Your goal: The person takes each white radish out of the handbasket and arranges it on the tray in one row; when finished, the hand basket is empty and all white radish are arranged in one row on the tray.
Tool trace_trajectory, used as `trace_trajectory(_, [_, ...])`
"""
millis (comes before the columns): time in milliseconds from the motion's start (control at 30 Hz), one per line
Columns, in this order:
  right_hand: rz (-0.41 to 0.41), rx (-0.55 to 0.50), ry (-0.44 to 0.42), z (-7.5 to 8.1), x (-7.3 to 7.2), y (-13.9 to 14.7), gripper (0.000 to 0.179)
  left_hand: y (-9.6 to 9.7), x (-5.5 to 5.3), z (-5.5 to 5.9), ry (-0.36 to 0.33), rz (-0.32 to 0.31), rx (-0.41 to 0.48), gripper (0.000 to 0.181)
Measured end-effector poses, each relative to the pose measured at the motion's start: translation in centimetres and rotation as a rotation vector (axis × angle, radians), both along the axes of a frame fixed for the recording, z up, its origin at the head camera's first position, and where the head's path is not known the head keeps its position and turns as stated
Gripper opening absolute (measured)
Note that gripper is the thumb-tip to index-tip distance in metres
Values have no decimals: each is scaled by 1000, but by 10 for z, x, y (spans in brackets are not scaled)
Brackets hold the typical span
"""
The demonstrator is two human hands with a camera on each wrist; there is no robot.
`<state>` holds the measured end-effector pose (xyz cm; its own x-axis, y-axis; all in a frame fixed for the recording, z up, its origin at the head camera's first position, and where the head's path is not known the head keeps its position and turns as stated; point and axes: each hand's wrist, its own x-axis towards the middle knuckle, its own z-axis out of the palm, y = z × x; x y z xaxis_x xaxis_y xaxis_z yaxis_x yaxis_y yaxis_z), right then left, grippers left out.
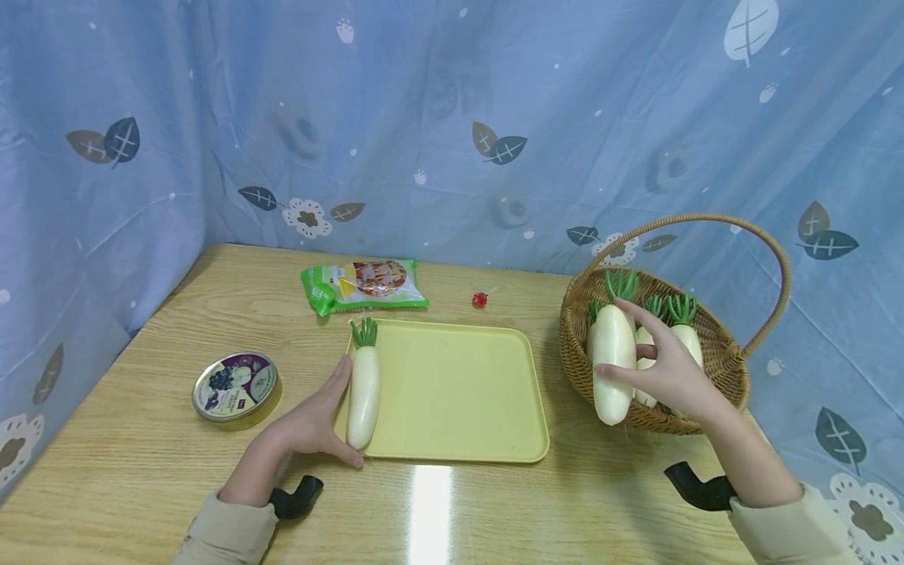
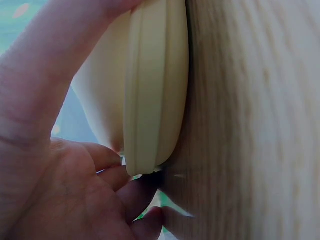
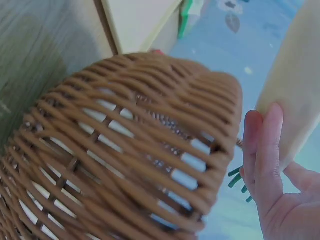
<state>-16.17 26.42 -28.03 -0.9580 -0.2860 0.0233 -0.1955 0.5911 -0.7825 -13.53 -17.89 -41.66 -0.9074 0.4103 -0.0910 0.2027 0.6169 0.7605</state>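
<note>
A white radish (image 1: 363, 396) with a green top lies along the left side of a yellow tray (image 1: 459, 392). My left hand (image 1: 314, 420) grips the tray's left corner, thumb by the near rim and fingers along the left side. The left wrist view shows the tray's rim (image 2: 150, 95) between thumb and fingers. In my right hand (image 1: 667, 365) another white radish (image 1: 613, 365) is held, pinched between thumb and fingers, above the front left of a wicker basket (image 1: 730, 377). Several more radishes (image 1: 687, 341) sit inside the basket, partly hidden by this hand.
Behind the tray lie a green and white food packet (image 1: 367, 284) and a small red lollipop (image 1: 479, 299). A round tin (image 1: 236, 388) stands left of the left hand. The basket's tall handle (image 1: 706, 218) arches over it. A blue curtain (image 1: 424, 118) hangs behind the table.
</note>
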Motion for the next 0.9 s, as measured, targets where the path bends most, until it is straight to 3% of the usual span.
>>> trace_trajectory(900, [56,16,78,-16,13,-33,87,-1,0,0,14,2,3,145])
